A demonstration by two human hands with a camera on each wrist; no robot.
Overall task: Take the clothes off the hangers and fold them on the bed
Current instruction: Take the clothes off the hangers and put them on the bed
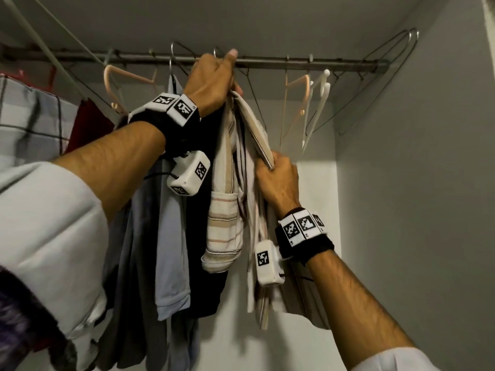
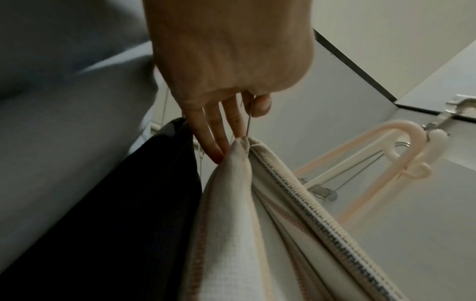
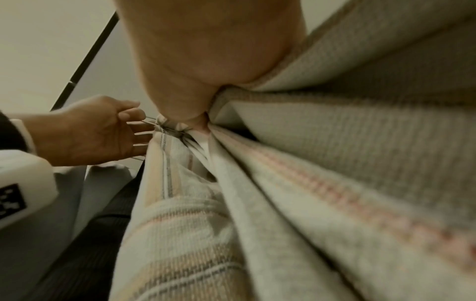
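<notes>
A cream striped shirt (image 1: 226,210) hangs from a wire hanger (image 2: 248,120) on the closet rail (image 1: 308,62). My left hand (image 1: 214,76) is up at the rail and grips the wire hanger's neck, thumb and fingers pinching the wire just above the shirt's top (image 2: 240,143). My right hand (image 1: 278,180) is lower and to the right, its fingers curled round the shirt's ribbed collar edge (image 1: 261,135). In the right wrist view the cream striped shirt (image 3: 322,163) fills the frame, with the left hand (image 3: 98,130) at the wire to the left.
A light blue garment (image 1: 171,236), a black one (image 1: 203,263) and grey ones hang left of the striped shirt. A plaid shirt (image 1: 29,121) and a red garment (image 1: 88,124) hang further left. Bare pink (image 1: 297,103), white (image 1: 318,103) and wire hangers (image 1: 380,84) hang right. The closet wall (image 1: 415,183) closes the right side.
</notes>
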